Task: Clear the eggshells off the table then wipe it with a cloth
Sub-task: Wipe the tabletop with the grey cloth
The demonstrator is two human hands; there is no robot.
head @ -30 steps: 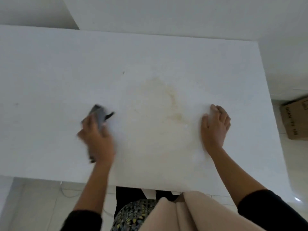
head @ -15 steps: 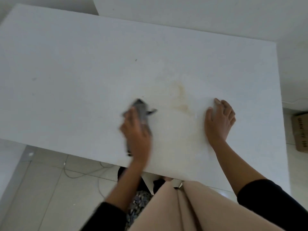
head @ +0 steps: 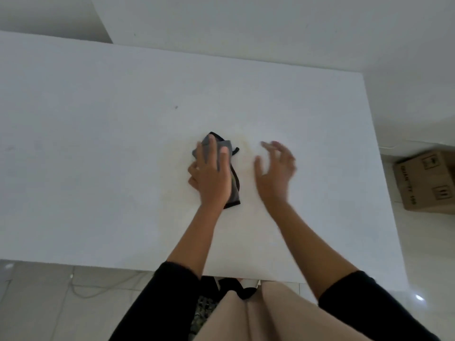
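Observation:
A grey cloth with a black hem [head: 235, 189] lies bunched near the middle of the white table [head: 98, 148]. My left hand [head: 211, 178] presses down on the cloth with its fingers stretched forward over it. Just to the right, my right hand [head: 275, 173] is blurred, its fingers spread and loosely bent, and it holds nothing. A faint yellowish stain [head: 246, 146] shows on the tabletop around the cloth. No eggshells are in view.
A small dark speck [head: 176, 107] sits on the table beyond the cloth. A cardboard box [head: 428, 180] stands on the floor past the table's right edge. A thin cable [head: 83, 289] lies on the tiled floor below the near edge.
My left hand has swept the cloth from the left side rightward to the stained middle. My right hand has come off its flat rest on the table and moved toward the cloth.

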